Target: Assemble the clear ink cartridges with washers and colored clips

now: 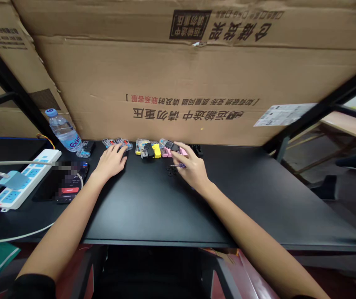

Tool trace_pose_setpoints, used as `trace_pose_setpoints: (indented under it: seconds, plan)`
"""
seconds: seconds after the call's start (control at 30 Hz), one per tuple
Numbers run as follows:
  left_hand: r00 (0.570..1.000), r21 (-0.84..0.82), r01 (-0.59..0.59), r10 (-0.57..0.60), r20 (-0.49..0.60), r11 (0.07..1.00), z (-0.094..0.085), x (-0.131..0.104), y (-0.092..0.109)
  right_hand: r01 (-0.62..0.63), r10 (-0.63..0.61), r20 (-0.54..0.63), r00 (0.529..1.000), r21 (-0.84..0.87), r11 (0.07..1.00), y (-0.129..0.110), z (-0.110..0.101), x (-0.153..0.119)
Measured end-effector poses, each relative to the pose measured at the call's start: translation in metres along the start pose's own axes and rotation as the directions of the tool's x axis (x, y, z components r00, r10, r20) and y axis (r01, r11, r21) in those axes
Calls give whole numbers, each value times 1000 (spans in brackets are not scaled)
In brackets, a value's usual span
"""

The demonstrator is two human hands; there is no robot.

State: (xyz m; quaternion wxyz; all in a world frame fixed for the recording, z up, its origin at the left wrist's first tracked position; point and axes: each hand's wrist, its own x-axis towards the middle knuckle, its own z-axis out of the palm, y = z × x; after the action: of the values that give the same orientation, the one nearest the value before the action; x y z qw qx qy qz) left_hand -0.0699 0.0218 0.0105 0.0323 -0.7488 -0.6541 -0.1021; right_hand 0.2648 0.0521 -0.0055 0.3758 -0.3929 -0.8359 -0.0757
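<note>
My left hand [111, 161] lies palm down with its fingers stretched out. Its fingertips touch or hover at small clear plastic pieces with orange bits [124, 143] along the back of the table. In my right hand [195, 169] is a thin purple tool like a small screwdriver [179, 165]. The fingers of that hand reach over a clear-and-black piece [172, 145] and pink pieces [166, 152], hiding part of them. Between the hands sit a yellow piece [156, 151] and a black piece [148, 150]. Small black parts [170, 170] lie under my right hand.
A water bottle [64, 132] leans at the back left, near a phone [73, 182] and a white power strip [34, 176] with a plugged-in charger [14, 180]. A cardboard sheet [171, 79] stands behind the black table [153, 211]. Dark metal frame posts [315, 106] rise at the sides.
</note>
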Motion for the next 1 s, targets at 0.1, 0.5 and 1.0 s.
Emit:
trace_pose_setpoints:
  seconds: [0.1, 0.5, 1.0]
  plan:
    - [992, -88, -26, 15, -127, 996, -9, 0, 8, 29, -18, -57, 998, 192, 981, -11, -6, -2]
    - [864, -595, -501, 404, -301, 629, -4, -13, 66, -206, 100, 192, 976, 680, 703, -43, -3, -9]
    - [905, -785, -335, 409, -115, 521, -4, -10, 52, -245, -98, 549, 830, 517, 820, -22, -19, -3]
